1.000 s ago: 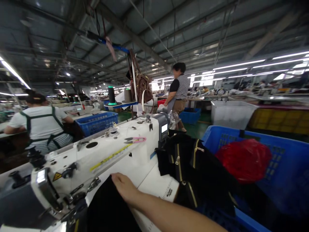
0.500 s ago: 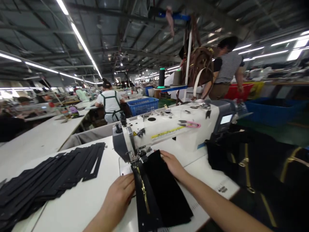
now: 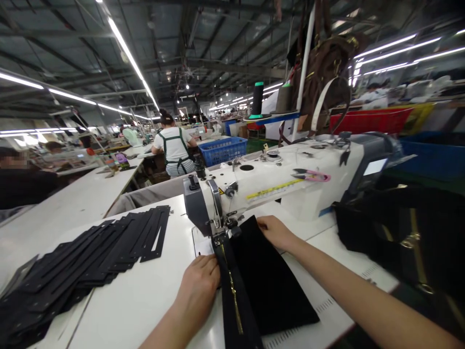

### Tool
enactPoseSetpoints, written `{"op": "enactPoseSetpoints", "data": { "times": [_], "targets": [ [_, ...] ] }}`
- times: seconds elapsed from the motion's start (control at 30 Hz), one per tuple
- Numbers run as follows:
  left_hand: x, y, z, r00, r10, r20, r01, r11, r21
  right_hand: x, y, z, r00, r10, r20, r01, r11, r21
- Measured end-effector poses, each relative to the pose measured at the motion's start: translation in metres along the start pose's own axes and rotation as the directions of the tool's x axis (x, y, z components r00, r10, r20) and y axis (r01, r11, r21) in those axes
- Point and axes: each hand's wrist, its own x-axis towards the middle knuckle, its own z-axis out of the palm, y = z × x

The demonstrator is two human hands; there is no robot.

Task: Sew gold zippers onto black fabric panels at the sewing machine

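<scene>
View leftward; hand (image 3: 201,283) at strip's (image 3: 241,300) edge

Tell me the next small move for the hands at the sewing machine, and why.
I'd probably ease the zippered strip slightly forward, guiding it with both hands: its far end lies at the needle area of the sewing machine, the left hand is at its left edge, and the right hand is at the black panel's right edge.

On your sewing machine (image 3: 308,199), yellow triangular warning sign (image 3: 221,191). Yellow ruled strip (image 3: 272,189) along its arm, printed scale (image 3: 325,305) on your worktop (image 3: 145,300): figures too small to read.
</scene>
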Motion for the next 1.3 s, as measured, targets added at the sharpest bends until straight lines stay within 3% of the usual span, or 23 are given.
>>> {"op": "enactPoseSetpoints", "data": {
  "times": [0.23, 0.43, 0.6, 0.67, 0.77, 0.83, 0.9, 0.97, 1.03, 1.07, 1.13, 1.17, 1.2, 1.23, 1.27, 1.3],
  "targets": [
    [0.000, 0.013, -0.008, 0.980, -0.172, 0.100, 0.179, 0.982, -0.063, -0.005, -0.013, 0.001, 0.998, -0.015, -0.057, 0.001, 0.972, -0.233],
    [0.003, 0.016, -0.012, 0.970, -0.192, 0.148, 0.206, 0.975, -0.081, -0.003, -0.001, 0.005, 0.989, 0.009, -0.150, -0.084, 0.862, -0.499],
    [0.004, 0.018, -0.035, 0.924, -0.172, 0.341, 0.223, 0.968, -0.115, -0.049, -0.008, -0.001, 0.982, 0.117, -0.148, -0.177, 0.842, -0.510],
    [0.003, 0.017, -0.040, 0.919, -0.148, 0.366, 0.205, 0.971, -0.123, -0.072, -0.014, 0.002, 0.988, 0.119, -0.103, -0.151, 0.902, -0.404],
    [0.001, 0.014, -0.036, 0.942, -0.119, 0.314, 0.166, 0.978, -0.126, -0.084, -0.022, 0.007, 0.995, 0.089, 0.039, -0.089, 0.996, 0.013],
    [0.002, 0.011, -0.028, 0.970, -0.124, 0.209, 0.151, 0.981, -0.122, -0.074, -0.028, 0.008, 0.977, 0.138, 0.165, -0.185, 0.930, 0.317],
    [0.006, 0.008, -0.021, 0.976, -0.194, 0.097, 0.204, 0.973, -0.110, -0.058, -0.036, 0.006, 0.951, 0.205, 0.229, -0.299, 0.794, 0.529],
    [0.015, 0.006, -0.016, 0.941, -0.338, 0.021, 0.338, 0.937, -0.083, -0.048, -0.044, 0.001, 0.967, 0.215, 0.136, -0.246, 0.657, 0.713],
    [0.025, 0.004, -0.016, 0.871, -0.490, -0.023, 0.489, 0.871, -0.048, -0.052, -0.049, -0.004, 0.983, 0.159, -0.089, -0.014, 0.556, 0.831],
    [0.030, 0.004, -0.017, 0.838, -0.545, -0.033, 0.543, 0.839, -0.039, -0.059, -0.051, -0.006, 0.967, 0.120, -0.224, 0.125, 0.541, 0.832],
    [0.038, 0.004, -0.021, 0.791, -0.611, -0.022, 0.610, 0.791, -0.043, -0.083, -0.054, -0.005, 0.897, 0.021, -0.442, 0.335, 0.620, 0.709],
    [0.041, 0.004, -0.022, 0.772, -0.635, -0.007, 0.634, 0.771, -0.050, -0.095, -0.056, -0.001, 0.877, -0.070, -0.476, 0.378, 0.712, 0.592],
    [0.043, 0.005, -0.024, 0.757, -0.653, 0.008, 0.653, 0.756, -0.055, -0.106, -0.057, 0.006, 0.879, -0.185, -0.440, 0.390, 0.810, 0.438],
    [0.044, 0.005, -0.025, 0.744, -0.668, 0.019, 0.668, 0.742, -0.059, -0.113, -0.057, 0.015, 0.900, -0.303, -0.312, 0.386, 0.888, 0.251],
    [0.045, 0.006, -0.027, 0.732, -0.681, 0.026, 0.681, 0.730, -0.061, -0.116, -0.058, 0.026, 0.912, -0.401, -0.083, 0.406, 0.912, 0.060],
    [0.045, 0.007, -0.027, 0.726, -0.688, 0.026, 0.688, 0.723, -0.061, -0.115, -0.057, 0.038, 0.887, -0.451, 0.096, 0.460, 0.882, -0.102]
  ]
}}
